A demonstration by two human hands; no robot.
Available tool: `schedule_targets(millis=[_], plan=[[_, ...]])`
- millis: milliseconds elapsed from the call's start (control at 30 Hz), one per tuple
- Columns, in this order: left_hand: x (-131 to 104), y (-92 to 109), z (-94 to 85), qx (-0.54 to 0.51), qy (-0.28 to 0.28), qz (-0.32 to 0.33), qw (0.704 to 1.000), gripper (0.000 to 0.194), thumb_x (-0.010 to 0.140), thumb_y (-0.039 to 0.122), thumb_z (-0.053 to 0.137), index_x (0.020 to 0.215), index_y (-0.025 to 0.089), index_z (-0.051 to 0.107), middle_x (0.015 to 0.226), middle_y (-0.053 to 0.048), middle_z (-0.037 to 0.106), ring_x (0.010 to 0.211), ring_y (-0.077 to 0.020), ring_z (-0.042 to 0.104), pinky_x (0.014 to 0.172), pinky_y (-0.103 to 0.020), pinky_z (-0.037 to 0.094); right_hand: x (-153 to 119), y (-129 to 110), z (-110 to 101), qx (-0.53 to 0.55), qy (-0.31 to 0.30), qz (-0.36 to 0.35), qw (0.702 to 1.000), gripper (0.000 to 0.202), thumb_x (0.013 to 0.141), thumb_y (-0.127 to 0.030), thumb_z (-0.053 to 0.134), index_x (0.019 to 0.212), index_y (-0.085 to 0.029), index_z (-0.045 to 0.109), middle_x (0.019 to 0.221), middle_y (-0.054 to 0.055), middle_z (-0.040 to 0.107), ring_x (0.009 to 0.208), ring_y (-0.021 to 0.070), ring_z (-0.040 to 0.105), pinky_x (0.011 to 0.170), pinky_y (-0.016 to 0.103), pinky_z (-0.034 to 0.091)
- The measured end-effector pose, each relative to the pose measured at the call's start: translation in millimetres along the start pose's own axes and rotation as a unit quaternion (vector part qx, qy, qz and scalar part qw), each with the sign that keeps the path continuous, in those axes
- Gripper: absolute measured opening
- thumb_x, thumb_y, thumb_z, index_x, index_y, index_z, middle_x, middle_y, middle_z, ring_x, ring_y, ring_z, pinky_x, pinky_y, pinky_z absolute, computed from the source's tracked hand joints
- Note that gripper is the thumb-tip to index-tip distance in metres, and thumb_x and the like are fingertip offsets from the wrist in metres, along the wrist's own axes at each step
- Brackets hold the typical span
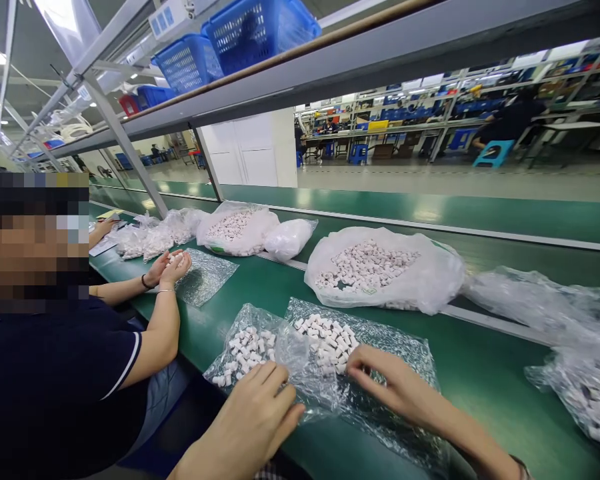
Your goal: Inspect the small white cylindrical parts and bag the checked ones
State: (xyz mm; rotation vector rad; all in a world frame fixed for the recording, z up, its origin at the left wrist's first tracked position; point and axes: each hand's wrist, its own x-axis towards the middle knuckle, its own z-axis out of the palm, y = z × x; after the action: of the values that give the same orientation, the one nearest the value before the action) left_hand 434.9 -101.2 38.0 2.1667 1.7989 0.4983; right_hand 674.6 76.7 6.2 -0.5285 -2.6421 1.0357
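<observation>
Our left hand (253,415) curls by 1 pile of white parts (250,348), our right hand (387,379) by a 2nd pile (330,339); we cannot tell if either grips anything. Both lie on clear plastic (393,335), before a big bag (437,270).

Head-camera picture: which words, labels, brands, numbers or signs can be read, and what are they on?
None can be read.
Large translucent white plastic bag: green print, too small and blurred.
Crinkled clear plastic bag, small white cylindrical pieces: no legible text.
Flat white paper sheet, at left: any writing too small.
</observation>
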Motion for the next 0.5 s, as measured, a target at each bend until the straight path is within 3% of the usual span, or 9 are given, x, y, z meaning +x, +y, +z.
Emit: schedule_targets(millis=[67,167,333,433,500], plan=[[-8.9,-3.4,7.8,-0.028,0.039,0.0,0.999,0.015,0.098,0.036,0.05,0.097,0.037,0.065,0.097,-0.015,0.063,0.09,-0.0308,0.059,0.068,-0.051,0.046,2.4,25.4,1.0,-0.061,0.064,0.046,0.995,0.023,0.103,-0.037,0.04,0.099,-0.023,0.058,0.095,0.006,0.064,0.076,0.0199,0.06,0.067,0.033,0.046],[-19.8,-6.1,30.8,-0.026,0.11,0.025,0.993,0.012,0.097,0.031,0.053,0.099,0.034,0.064,0.102,-0.015,0.063,0.092,-0.0287,0.061,0.068,-0.045,0.051,4.9,54.2,10.5,-0.13,0.088,0.058,0.986,0.02,0.102,-0.037,0.044,0.11,-0.023,0.057,0.099,0.007,0.062,0.073,0.02,0.061,0.064,0.033,0.046],[-25.8,0.2,60.0,0.033,0.172,0.021,0.984,0.018,0.1,0.021,0.043,0.096,0.022,0.061,0.109,-0.012,0.062,0.101,-0.0262,0.06,0.079,-0.039,0.055,4.1,63.1,22.7,-0.176,0.083,0.028,0.981,0.02,0.101,-0.034,0.044,0.113,-0.024,0.057,0.104,0.007,0.059,0.076,0.0206,0.06,0.062,0.032,0.045],[-24.7,6.2,63.2,0.04,0.193,0.034,0.98,0.018,0.099,0.02,0.044,0.092,0.021,0.061,0.109,-0.011,0.063,0.102,-0.026,0.059,0.08,-0.036,0.055,4.1,57.6,19.3,-0.105,0.09,0.059,0.989,0.018,0.099,-0.04,0.049,0.101,-0.024,0.059,0.096,0.005,0.058,0.072,0.0193,0.056,0.063,0.032,0.042],[-23.8,9.5,61.7,0.041,0.21,0.044,0.976,0.017,0.098,0.018,0.046,0.089,0.021,0.06,0.11,-0.011,0.063,0.103,-0.0263,0.059,0.081,-0.037,0.055,4.5,52.5,11.5,0.03,0.093,0.101,0.99,0.024,0.098,-0.047,0.05,0.096,-0.024,0.058,0.085,0.002,0.056,0.07,0.018,0.053,0.063,0.032,0.043]])
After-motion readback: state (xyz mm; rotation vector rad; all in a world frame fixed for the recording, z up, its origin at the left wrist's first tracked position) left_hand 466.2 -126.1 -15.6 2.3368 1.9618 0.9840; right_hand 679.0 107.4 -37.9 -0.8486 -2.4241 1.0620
